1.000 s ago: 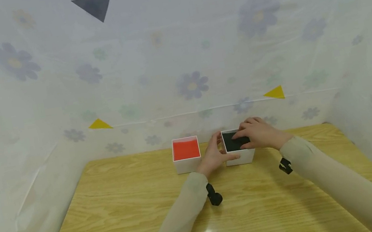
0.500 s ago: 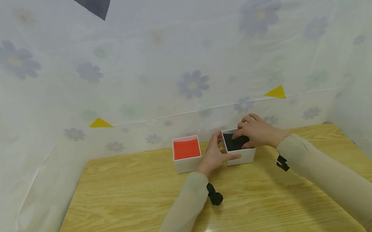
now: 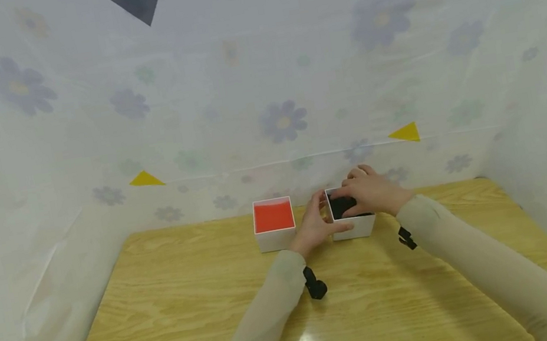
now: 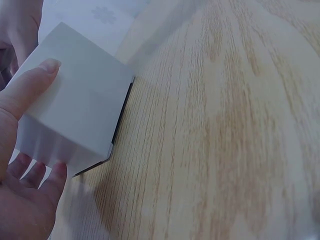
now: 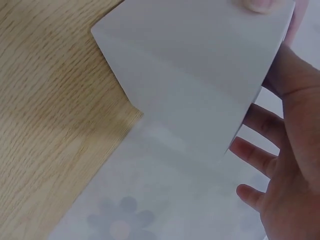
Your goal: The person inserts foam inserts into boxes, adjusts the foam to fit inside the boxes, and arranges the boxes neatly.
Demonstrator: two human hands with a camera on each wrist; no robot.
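We grip the white box with the black inside (image 3: pixel 351 219) between both hands: our left hand (image 3: pixel 315 228) clasps its near left side, our right hand (image 3: pixel 374 193) curls over its top. The red-lined box (image 3: pixel 273 224) sits just left of them on the tabletop (image 3: pixel 177 305).

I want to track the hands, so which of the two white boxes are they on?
The white square box with the black inside, right of the red-lined white box; left hand and right hand hold it.
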